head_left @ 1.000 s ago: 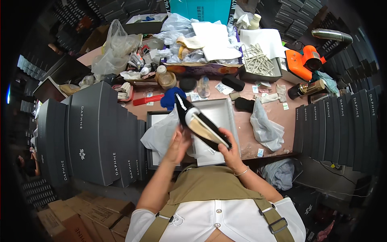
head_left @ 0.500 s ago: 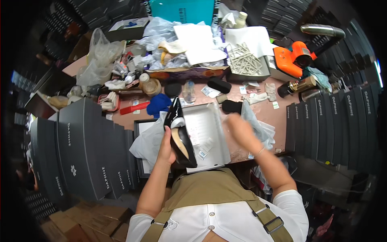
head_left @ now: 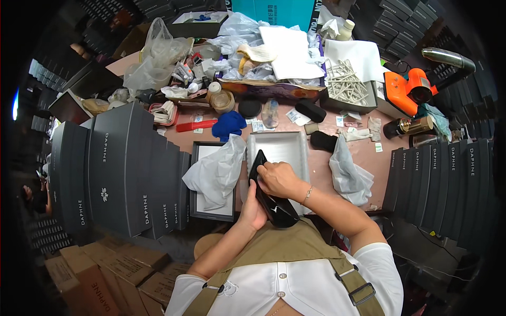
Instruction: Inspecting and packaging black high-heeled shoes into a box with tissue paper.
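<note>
A glossy black shoe point(head_left: 283, 215) is tilted in front of my apron, its narrow end pointing away from me. My left hand point(head_left: 252, 211) grips it from the left side. My right hand point(head_left: 278, 180) lies over the shoe's middle with curled fingers; whatever they pinch is hidden. Under and beyond the shoe sits a white-lined open box part point(head_left: 278, 141). To its left, crumpled white tissue point(head_left: 215, 174) spills over a dark open shoebox point(head_left: 233, 210). More white tissue point(head_left: 349, 176) stands on the table to the right.
Stacks of dark shoeboxes point(head_left: 118, 174) flank the table on the left, with others point(head_left: 435, 184) on the right. At the back are a box of white sticks point(head_left: 345, 84), an orange tool point(head_left: 403, 92), a jar point(head_left: 222, 101) and a blue cloth point(head_left: 229, 125).
My right hand has come from the right of the table onto the shoe. The shoe has turned in my left hand, so its tan insole no longer shows. The whole view has shifted slightly.
</note>
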A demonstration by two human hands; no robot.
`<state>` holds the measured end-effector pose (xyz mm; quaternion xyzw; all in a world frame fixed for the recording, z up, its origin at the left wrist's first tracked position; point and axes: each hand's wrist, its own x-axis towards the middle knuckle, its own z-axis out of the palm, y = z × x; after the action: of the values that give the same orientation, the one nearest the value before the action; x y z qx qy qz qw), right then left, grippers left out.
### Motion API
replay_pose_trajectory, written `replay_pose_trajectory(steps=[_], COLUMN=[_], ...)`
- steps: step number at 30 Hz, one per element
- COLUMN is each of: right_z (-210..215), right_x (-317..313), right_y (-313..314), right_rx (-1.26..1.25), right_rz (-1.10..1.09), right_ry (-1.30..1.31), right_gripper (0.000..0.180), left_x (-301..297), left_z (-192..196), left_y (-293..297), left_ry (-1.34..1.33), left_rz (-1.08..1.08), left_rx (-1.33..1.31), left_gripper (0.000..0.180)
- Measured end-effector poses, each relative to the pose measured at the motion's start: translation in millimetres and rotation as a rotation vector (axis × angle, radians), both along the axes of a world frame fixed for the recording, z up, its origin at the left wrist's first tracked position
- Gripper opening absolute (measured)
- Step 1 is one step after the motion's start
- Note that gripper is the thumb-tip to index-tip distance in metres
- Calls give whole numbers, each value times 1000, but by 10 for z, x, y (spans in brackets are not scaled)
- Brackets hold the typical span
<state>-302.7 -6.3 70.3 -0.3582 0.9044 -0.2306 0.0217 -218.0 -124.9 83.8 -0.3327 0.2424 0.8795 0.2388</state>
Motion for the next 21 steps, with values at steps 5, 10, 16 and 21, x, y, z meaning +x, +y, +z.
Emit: replay_pose_trajectory(steps=[5,10,16,21], right_z=[-210,42,-610,-55], right_x=[131,319,-50,211], right_y=[37,-33,352,-134], right_rx=[-58,-155,122,-118], right_rz=[72,17,-259,65], right_ry=[-42,63,97,25], right_gripper=[20,15,19,18], left_x=[186,204,134,200], left_z=[-312,-385,-359,-332], left_y=[-134,-214,-570,-552], left_ry=[-48,-29,32,14], left_rz=[-22,107,98,47], left_rx=[46,7,25,28], left_gripper=[64,57,70,65])
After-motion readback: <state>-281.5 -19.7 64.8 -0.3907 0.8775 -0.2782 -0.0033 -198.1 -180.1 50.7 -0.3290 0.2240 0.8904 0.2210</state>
